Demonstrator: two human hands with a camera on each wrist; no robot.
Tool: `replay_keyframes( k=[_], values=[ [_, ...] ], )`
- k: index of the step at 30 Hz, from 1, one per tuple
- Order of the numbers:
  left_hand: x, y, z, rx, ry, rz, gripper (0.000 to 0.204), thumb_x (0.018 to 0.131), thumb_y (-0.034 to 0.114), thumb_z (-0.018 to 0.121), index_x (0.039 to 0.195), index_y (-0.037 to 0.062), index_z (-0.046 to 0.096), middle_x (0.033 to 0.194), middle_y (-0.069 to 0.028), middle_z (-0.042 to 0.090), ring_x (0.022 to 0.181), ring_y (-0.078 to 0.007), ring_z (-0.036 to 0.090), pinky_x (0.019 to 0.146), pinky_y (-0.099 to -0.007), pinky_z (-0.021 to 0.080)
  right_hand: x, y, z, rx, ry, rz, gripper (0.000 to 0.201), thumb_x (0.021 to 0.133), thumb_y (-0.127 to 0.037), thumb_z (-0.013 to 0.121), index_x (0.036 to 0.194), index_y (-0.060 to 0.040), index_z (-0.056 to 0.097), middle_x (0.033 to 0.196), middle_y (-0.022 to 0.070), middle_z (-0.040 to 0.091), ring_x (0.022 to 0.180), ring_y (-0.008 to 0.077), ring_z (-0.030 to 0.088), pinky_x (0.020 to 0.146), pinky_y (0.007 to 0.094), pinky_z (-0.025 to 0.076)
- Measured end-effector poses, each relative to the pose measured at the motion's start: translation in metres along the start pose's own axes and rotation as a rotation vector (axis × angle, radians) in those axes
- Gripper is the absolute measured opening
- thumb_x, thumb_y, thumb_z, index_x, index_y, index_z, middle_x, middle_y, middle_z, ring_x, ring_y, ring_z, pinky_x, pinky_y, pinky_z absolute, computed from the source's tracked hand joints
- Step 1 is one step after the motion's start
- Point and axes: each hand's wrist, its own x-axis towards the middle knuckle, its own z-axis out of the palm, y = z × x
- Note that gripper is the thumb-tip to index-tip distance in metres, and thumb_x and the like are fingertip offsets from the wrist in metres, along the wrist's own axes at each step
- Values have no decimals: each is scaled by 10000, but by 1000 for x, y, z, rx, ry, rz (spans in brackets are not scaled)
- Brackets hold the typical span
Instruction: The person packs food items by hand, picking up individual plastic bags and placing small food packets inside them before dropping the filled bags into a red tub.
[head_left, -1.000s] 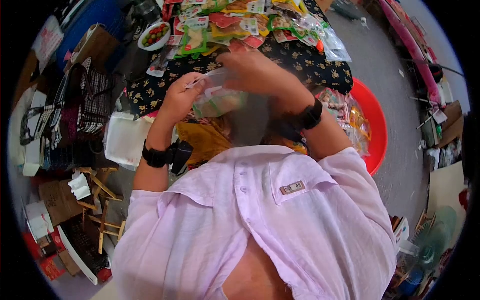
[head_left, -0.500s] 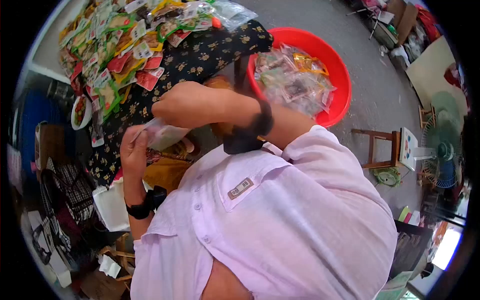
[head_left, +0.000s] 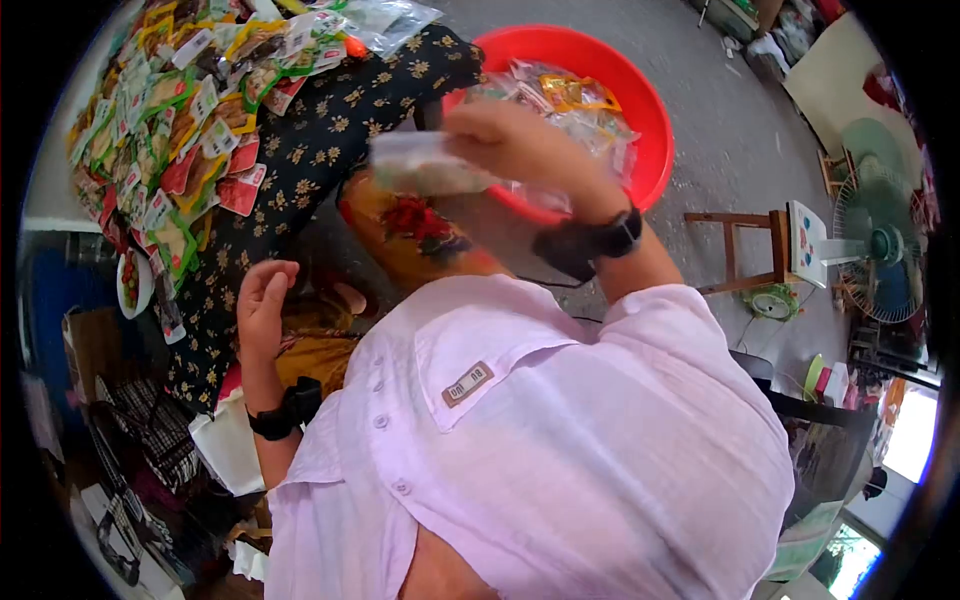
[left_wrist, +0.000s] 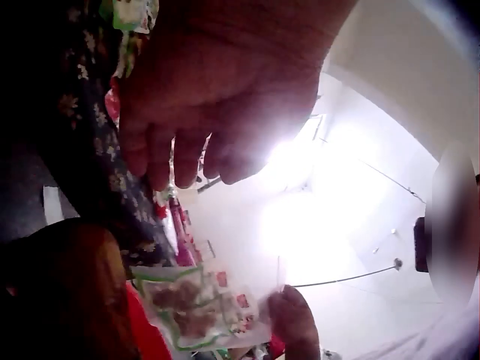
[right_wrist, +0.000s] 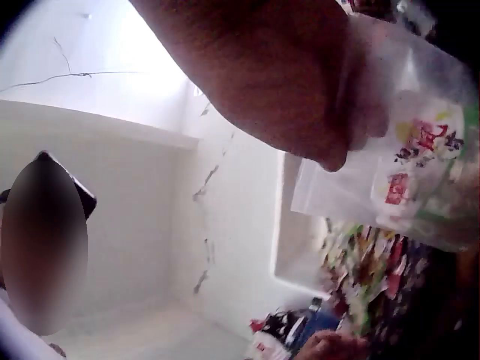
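My right hand (head_left: 535,155) pinches a clear plastic bag (head_left: 415,160) by its edge; the bag is blurred in the head view and hangs near the left rim of a red basin (head_left: 655,110). In the right wrist view the bag (right_wrist: 420,142) shows red and black print, with green-edged packets inside. Brown food pieces appear through its other side in the left wrist view. Nothing is in my left hand (head_left: 262,308), held beside the table edge with its fingers loosely bent. Similar filled clear bags (head_left: 545,85) lie in the basin.
Many small food packets (head_left: 190,130) are heaped on a table with a dark flowered cloth (head_left: 310,130). A white bowl (head_left: 138,285) of small red and green fruit sits at its edge. To the right stand a wooden stool (head_left: 740,250) and a fan (head_left: 880,245).
The person has turned toward the red basin. My left hand has let go of the bag, and my right hand has carried it away to the right, toward the basin.
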Motion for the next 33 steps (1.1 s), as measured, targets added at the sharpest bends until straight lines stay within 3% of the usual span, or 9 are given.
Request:
replay_keyframes(
  k=[6, 8, 12, 17, 20, 23, 26, 29, 33],
  values=[
    [0, -69, -12, -43, 31, -313, 159, 797, 127, 475, 915, 21, 487, 841, -37, 536, 761, -92, 483, 690, -212, 385, -66, 102, 18, 67, 165, 445, 139, 736, -154, 514, 758, -17, 495, 676, 111, 500, 647, 204, 501, 598, 311, 392],
    [-3, -100, -20, -26, 34, -369, 170, 794, 140, 478, 917, 24, 484, 831, -33, 532, 757, -94, 483, 684, -214, 386, -107, 175, 39, 48, 240, 670, 190, 701, -170, 508, 794, -5, 515, 744, 162, 545, 674, 294, 512, 625, 331, 406],
    [-10, -109, -21, 61, 93, -448, 181, 789, 157, 481, 921, 33, 484, 826, -29, 527, 764, -100, 485, 681, -217, 384, -178, 285, 50, -136, 335, 786, 219, 713, -191, 472, 808, 0, 521, 813, 198, 545, 752, 328, 530, 653, 385, 411],
    [-19, -116, -25, 18, 156, -500, 181, 786, 155, 485, 920, 34, 483, 824, -27, 524, 773, -102, 487, 676, -215, 384, -215, 292, 14, -381, 428, 947, 207, 733, -186, 432, 791, -1, 506, 812, 230, 527, 798, 352, 516, 675, 410, 400],
    [-22, -116, -24, 14, 171, -527, 177, 786, 150, 485, 918, 33, 483, 824, -27, 524, 770, -98, 486, 665, -210, 383, -225, 285, 16, -512, 357, 1105, 200, 737, -186, 421, 760, -7, 506, 792, 227, 531, 797, 361, 513, 672, 420, 398],
    [-22, -107, -20, 25, 144, -521, 173, 787, 146, 487, 920, 35, 483, 826, -25, 525, 766, -91, 483, 659, -202, 381, -255, 300, 49, -507, 182, 985, 212, 734, -186, 401, 776, -17, 522, 776, 223, 537, 790, 365, 514, 676, 419, 401],
    [-18, -89, -13, 10, 79, -462, 182, 785, 134, 489, 935, 30, 481, 837, -25, 527, 780, -89, 482, 669, -196, 381, -250, 317, 99, -431, 77, 984, 212, 721, -172, 405, 790, -23, 539, 776, 218, 544, 788, 364, 515, 693, 410, 401],
    [-8, -42, 7, 64, -52, -296, 203, 781, 116, 489, 960, 21, 479, 871, -26, 525, 818, -95, 481, 699, -200, 381, -201, 266, 112, -181, 151, 939, 207, 706, -158, 428, 803, -16, 545, 783, 212, 547, 777, 353, 520, 705, 394, 400],
    [-10, 59, 38, 1, -212, -147, 251, 762, 64, 482, 1005, 5, 466, 948, -60, 515, 888, -136, 478, 778, -247, 365, -128, 226, 117, -63, 81, 748, 192, 701, -157, 468, 793, 0, 531, 754, 195, 549, 752, 332, 527, 672, 382, 407]
  ],
)
